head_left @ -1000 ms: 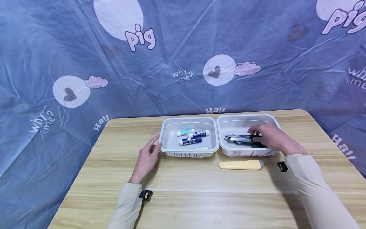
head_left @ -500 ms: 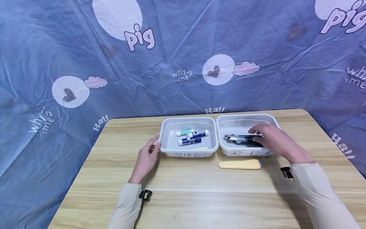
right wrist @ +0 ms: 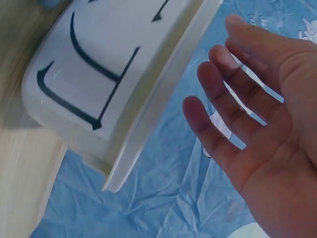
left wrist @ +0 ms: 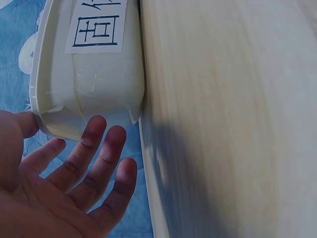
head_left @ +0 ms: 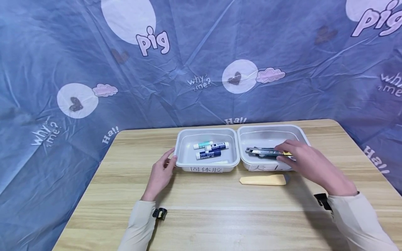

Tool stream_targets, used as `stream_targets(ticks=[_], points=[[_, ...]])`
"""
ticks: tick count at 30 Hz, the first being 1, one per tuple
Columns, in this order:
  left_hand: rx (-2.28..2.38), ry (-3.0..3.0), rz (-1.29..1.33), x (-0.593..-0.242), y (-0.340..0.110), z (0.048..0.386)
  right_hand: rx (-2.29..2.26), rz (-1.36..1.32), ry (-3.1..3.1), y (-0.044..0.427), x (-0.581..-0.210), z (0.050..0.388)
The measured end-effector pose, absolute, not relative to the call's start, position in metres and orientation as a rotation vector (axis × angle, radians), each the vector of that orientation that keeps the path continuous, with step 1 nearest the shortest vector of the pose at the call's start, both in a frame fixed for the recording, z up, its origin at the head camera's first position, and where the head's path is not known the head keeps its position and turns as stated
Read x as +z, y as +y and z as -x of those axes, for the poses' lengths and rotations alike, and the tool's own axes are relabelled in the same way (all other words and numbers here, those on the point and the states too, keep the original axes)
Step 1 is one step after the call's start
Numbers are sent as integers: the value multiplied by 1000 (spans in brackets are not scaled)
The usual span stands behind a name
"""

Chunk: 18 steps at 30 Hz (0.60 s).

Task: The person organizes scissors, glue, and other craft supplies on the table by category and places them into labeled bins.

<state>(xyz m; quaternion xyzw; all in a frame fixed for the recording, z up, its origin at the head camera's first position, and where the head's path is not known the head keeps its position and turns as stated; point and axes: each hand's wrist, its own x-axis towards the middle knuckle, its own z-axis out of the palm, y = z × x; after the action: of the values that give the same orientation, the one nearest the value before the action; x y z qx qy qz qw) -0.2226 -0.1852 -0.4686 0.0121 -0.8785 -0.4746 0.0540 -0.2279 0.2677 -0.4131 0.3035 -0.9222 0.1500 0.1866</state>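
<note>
In the head view my left hand [head_left: 161, 174] is at the left end of a white plastic bin [head_left: 179, 144] with glue sticks [head_left: 208, 154] in it. The left wrist view shows its thumb against the rim and its fingers spread, loosely bent. My right hand [head_left: 303, 158] is over the front right part of a second white bin [head_left: 265, 129], beside dark utility knives [head_left: 262, 152] lying inside. In the right wrist view its fingers [right wrist: 213, 82] are extended, apart from the bin wall, with nothing in them. A yellow knife part shows by the fingertips; the hand hides the rest.
A yellow utility knife [head_left: 263, 180] lies on the wooden table [head_left: 213, 223] in front of the right bin. Both bins stand side by side and bear paper labels in front. A blue printed cloth [head_left: 188, 101] hangs behind the table.
My right hand has drawn back slightly toward me and right, uncovering a yellow part in the right bin. My left hand and the items on the table stay in place.
</note>
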Motion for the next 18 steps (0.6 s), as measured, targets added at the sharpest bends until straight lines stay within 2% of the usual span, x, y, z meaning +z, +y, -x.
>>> stream_targets(ticks=[18], points=[[-1433,-2668,-24,-468,-186,222,391,-971,-2528,250,-432,198]])
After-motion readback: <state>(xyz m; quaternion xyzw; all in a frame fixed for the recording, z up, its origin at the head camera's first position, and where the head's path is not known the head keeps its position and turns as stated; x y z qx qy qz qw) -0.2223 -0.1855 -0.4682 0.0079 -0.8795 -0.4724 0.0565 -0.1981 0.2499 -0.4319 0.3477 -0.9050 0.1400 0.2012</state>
